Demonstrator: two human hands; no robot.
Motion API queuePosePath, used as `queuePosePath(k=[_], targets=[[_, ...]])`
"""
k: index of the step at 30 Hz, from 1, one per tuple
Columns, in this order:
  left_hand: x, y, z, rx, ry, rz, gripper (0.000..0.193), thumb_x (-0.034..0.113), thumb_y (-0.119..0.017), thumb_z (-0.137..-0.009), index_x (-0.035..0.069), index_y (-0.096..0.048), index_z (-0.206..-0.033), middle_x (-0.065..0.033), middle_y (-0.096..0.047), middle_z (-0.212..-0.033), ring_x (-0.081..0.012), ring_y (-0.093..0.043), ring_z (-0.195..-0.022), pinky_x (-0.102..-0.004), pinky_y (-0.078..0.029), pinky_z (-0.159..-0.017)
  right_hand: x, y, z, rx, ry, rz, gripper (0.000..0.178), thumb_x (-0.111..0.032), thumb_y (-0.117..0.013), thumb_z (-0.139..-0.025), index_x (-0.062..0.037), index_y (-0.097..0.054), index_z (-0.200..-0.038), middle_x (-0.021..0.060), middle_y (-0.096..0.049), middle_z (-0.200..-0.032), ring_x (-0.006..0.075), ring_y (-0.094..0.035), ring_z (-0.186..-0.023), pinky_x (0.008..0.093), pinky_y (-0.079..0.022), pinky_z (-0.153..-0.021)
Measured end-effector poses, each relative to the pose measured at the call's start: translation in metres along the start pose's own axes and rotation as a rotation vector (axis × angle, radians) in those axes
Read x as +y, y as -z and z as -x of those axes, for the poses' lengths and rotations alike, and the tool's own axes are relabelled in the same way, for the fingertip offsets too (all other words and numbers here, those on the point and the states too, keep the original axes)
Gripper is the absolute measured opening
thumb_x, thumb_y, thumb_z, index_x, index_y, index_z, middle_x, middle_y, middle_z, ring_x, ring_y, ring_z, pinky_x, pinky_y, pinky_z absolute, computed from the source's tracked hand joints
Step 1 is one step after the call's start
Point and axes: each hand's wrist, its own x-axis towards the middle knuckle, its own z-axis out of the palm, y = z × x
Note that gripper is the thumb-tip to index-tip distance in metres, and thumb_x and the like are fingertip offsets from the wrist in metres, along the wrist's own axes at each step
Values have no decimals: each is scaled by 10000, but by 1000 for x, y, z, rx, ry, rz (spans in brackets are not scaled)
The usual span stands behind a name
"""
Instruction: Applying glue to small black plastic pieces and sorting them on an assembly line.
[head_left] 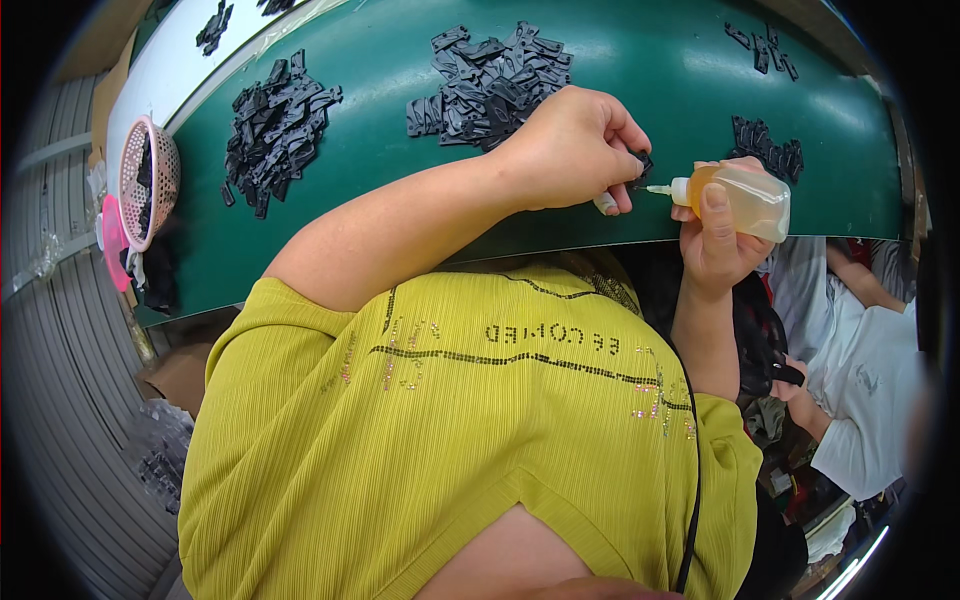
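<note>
My left hand (pixel 565 150) pinches a small black plastic part (pixel 642 162) between thumb and fingers, above the near edge of the green table (pixel 380 90). A pale wrap covers one fingertip of that hand. In my right hand (pixel 716 245) is a clear squeeze bottle (pixel 755 203) of yellowish liquid, tilted on its side. Its narrow nozzle points left and ends close to the black part; whether they touch I cannot tell. Just beyond my left hand lies a large heap of black plastic parts (pixel 495 80).
Another heap of black parts (pixel 275 130) lies on the left. Parts stand in a row (pixel 768 148) behind the bottle, with several loose ones (pixel 765 50) farther back. A pink basket (pixel 150 185) hangs at the left edge. A person in a white shirt (pixel 865 400) is at the right.
</note>
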Motion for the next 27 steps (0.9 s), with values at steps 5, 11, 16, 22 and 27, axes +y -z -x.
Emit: queuePosePath(k=[5, 11, 16, 22, 27], targets=[[1, 0, -2, -5, -5, -12, 259, 23, -612, -819, -99, -573, -1045, -119, -639, -834, -153, -654, -618, -253, -529, -554, -1, 0, -3, -42, 42, 112, 240, 9, -642, -805, 33, -536, -1020, 133, -567, -912, 125, -557, -584, 209, -445, -478], [-4, -3, -4, 1, -43, 27, 253, 23, -609, -828, -96, -578, -1049, -118, -639, -821, -154, -647, -610, -257, -536, -557, -13, 26, -9, 230, -72, -336, 237, -147, -533, -881, 11, -516, -1057, 142, -551, -929, 126, -437, -521, 248, -400, -462], [4, -14, -18, 59, -156, -150, 235, 31, -598, -842, -54, -592, -1061, -113, -640, -797, -146, -645, -616, -250, -542, -567, -43, 41, -1, 125, -3, -432, 266, -225, -532, -900, 14, -476, -1002, 45, -422, -856, 104, -385, -580, 230, -344, -481], [0, -60, -61, 275, -648, -555, 305, 207, -685, -753, 13, -653, -986, -173, -617, -951, -310, -593, -915, -375, -475, -828, -44, 42, 7, 161, -8, -428, 283, -230, -545, -899, 21, -470, -1005, 60, -430, -882, 101, -388, -584, 224, -352, -480], [15, -22, -30, 302, -512, -767, 223, 200, -647, -775, 58, -650, -947, -135, -609, -978, -317, -583, -946, -392, -473, -825, -36, 54, 11, 134, -5, -434, 276, -148, -545, -886, 33, -492, -1087, 75, -459, -931, 150, -453, -652, 251, -396, -447]])
